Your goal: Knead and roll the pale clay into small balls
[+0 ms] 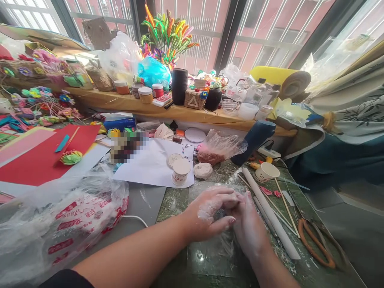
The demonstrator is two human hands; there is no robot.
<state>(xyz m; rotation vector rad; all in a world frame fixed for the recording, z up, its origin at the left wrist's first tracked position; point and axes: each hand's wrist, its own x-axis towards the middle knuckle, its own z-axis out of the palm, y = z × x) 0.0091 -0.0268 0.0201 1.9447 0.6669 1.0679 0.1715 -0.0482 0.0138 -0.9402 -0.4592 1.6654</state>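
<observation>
Table: dark green, dusted with white powder near the hands.
Clear sheet: flat on the table, directly under both hands.
Left hand: powdered white, fingers curled over to meet the other hand, thumb held apart below them.
Right hand: fingers raised against the left's; the two hands are together. Whether anything is enclosed between them, I cannot tell.
Step in hand: judging by the cupped pose and powder, handwork on something small, pressed or shaped by the fingers.
Next move: should call for light, even finger pressure, with both hands kept over the clear sheet.
White rod: lying beside the right hand, untouched.
Pale lump: beyond the hands, past the sheet's far edge, apart from the fingers.
Paper cup: just left of the lump, upright on white paper.
</observation>
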